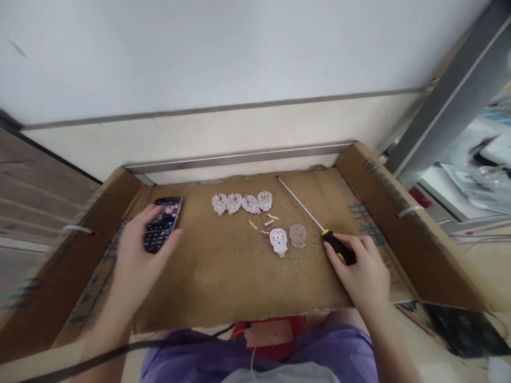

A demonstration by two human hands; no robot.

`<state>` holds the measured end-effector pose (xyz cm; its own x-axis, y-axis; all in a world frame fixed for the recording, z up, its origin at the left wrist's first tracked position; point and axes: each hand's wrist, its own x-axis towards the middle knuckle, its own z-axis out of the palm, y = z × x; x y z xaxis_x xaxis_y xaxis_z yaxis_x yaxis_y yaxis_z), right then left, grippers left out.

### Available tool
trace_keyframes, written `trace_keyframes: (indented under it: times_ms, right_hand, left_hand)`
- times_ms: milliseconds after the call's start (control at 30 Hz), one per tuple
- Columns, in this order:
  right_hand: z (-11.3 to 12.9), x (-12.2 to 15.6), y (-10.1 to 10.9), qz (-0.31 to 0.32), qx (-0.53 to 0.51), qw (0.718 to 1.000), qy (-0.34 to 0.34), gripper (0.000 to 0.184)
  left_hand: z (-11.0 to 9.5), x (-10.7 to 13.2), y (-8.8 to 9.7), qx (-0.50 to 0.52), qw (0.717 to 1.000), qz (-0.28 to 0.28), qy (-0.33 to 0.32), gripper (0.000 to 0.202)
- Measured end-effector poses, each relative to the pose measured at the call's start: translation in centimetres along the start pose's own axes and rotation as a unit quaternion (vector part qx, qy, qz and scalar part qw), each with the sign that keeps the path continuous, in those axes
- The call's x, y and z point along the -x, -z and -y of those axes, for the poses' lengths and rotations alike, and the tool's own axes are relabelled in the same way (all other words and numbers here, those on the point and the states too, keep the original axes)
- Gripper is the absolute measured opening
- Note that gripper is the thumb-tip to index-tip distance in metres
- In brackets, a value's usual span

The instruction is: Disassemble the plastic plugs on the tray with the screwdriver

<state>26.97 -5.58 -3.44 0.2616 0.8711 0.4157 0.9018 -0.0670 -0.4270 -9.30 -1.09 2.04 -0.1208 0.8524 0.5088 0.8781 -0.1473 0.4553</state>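
The screwdriver [338,247] lies slantwise at the right of the cardboard tray [207,282], its black-and-yellow handle near me and its tip pointing far and to the left. My right hand [365,268] has that handle pinched, thumb on the left side and fingers curled over the right, nearly closed around it. My left hand [138,244] is loosely open over the phone [163,227] at the left, fingers above the lit screen and thumb off its right edge; it's blurred, so I can't tell whether I'm touching the glass.

To manage both well, I'd say I should keep the right grip light and the long shaft quiet, so it doesn't sweep the loose bits, and tap with one fingertip, the rest of the left hand lifted off the screen.

Counting outward: one translucent cover [297,235] just left of the handle, then one white plug shell [278,241] beside it. Farther off are three brass strips [253,225], as best I can make out, with a few tinier bits among them. Beyond those, four plug halves with pins [233,202] sit in one row. One screwdriver, one phone.
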Motion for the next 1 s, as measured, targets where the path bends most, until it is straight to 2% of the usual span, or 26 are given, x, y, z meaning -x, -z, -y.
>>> trace_keyframes:
  times_ms: [33, 67, 133, 200, 267, 333, 433, 500, 600, 700, 767, 867, 1000]
  right_hand:
    - [0.1, 0.0, 0.0, 0.001, 0.002, 1.000, -0.001, 0.031]
    - [0.2, 0.1, 0.0, 0.002, 0.004, 1.000, -0.003, 0.031]
    - [0.3, 0.1, 0.0, 0.007, 0.013, 1.000, -0.008, 0.032]
    - [0.3, -0.1, 0.1, 0.012, 0.027, 1.000, -0.011, 0.033]
    - [0.0, -0.5, 0.2, 0.023, 0.043, 0.999, -0.005, 0.035]
    - [-0.4, -1.1, 0.5, 0.036, 0.053, 0.998, 0.014, 0.037]
    - [0.0, -2.0, 0.9, 0.022, 0.076, 0.996, 0.042, 0.041]
    - [1.2, -2.1, 0.9, 0.001, 0.085, 0.993, 0.079, 0.044]
    - [3.4, -2.0, -0.1, 0.041, 0.070, 0.985, 0.152, 0.052]
    - [4.6, -2.1, -1.6, 0.099, 0.051, 0.977, 0.180, 0.047]
    - [4.8, -2.6, -2.4, 0.114, 0.039, 0.975, 0.186, 0.041]
    - [4.7, -3.3, -2.9, 0.123, 0.027, 0.974, 0.189, 0.041]
    - [4.9, -3.0, -2.2, 0.109, 0.027, 0.974, 0.196, 0.049]
  left_hand:
    - [-2.1, 0.1, -0.7, 0.030, 0.998, 0.047, -0.028, 0.052]
    - [-4.1, 0.2, -1.7, 0.044, 0.987, 0.131, -0.077, 0.054]
    - [-7.3, 0.2, -4.3, 0.053, 0.944, 0.258, -0.200, 0.061]
    - [-9.2, 0.2, -6.8, 0.058, 0.918, 0.302, -0.251, 0.063]
    - [-9.7, 0.2, -8.5, 0.061, 0.912, 0.310, -0.261, 0.058]
    - [-9.4, 0.4, -9.0, 0.066, 0.914, 0.307, -0.256, 0.054]
    - [-8.9, 1.0, -8.6, 0.074, 0.917, 0.295, -0.257, 0.050]
    - [-8.6, 1.2, -8.1, 0.078, 0.916, 0.293, -0.263, 0.056]
    - [-7.9, 0.8, -7.5, 0.073, 0.924, 0.280, -0.250, 0.063]
    - [-6.7, 0.3, -7.0, 0.042, 0.946, 0.229, -0.224, 0.038]
    - [-6.1, 0.1, -7.0, 0.027, 0.949, 0.217, -0.228, 0.023]
    - [-5.9, 0.2, -7.3, 0.029, 0.941, 0.229, -0.249, 0.018]
    - [-6.6, 0.4, -8.3, 0.030, 0.940, 0.218, -0.261, 0.018]
